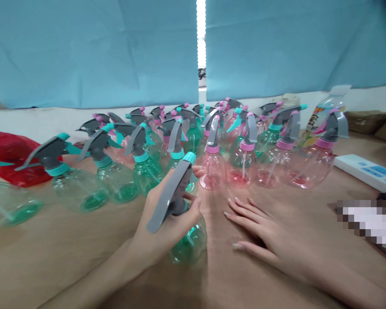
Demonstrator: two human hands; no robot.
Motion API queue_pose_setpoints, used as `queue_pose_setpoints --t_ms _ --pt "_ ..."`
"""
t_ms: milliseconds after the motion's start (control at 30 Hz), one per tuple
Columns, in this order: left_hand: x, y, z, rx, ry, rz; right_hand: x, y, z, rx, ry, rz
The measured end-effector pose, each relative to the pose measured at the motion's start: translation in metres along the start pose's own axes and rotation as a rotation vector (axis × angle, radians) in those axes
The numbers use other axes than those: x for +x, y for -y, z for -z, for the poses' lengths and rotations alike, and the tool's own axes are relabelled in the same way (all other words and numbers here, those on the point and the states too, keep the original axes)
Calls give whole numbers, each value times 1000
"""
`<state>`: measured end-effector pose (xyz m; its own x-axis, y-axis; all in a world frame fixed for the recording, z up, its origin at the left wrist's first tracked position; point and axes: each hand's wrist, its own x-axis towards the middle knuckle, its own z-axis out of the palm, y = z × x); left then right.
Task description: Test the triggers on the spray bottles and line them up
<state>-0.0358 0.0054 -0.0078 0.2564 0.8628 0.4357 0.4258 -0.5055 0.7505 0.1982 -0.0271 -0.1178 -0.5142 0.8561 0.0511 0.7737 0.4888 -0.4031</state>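
My left hand [167,219] is wrapped round the neck of a green spray bottle [189,244] with a grey and turquoise trigger head. That bottle stands near the middle of the brown table [231,279]. Flat on the tabletop to its right lies my right hand [263,231], fingers stretched out and holding nothing. Beyond both hands are many more spray bottles: green ones such as this bottle [117,182] mostly on the left, and pink ones such as this bottle [212,171] mostly on the right.
A red plastic bag [19,159] lies at the left. On the right are a white power strip [369,171], a blurred-out flat object [369,223], a drink bottle [324,116] and brown packaging [366,122]. Blue cloth [93,51] hangs behind.
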Motion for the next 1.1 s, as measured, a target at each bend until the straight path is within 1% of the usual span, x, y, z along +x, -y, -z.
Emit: queue_pose_setpoints --t_ms 267,400,567,733,900,1033,1100 --pt "-2 -1 2 11 3 0 -1 0 0 -10 8 2" --pt "-5 -2 4 -22 12 3 -1 -1 -1 -9 -8 8" --pt "-3 1 5 -57 71 -8 -1 -2 -2 -20 -10 21" --pt "2 4 4 -57 98 -43 -1 -2 -1 -13 -11 16" --pt "3 5 2 -42 79 -39 -1 -2 -2 -2 -9 11" --pt "1 4 1 -40 51 6 -2 -1 -1 9 -10 10" --pt "0 1 2 -38 62 19 -2 -1 -1 16 -17 9"
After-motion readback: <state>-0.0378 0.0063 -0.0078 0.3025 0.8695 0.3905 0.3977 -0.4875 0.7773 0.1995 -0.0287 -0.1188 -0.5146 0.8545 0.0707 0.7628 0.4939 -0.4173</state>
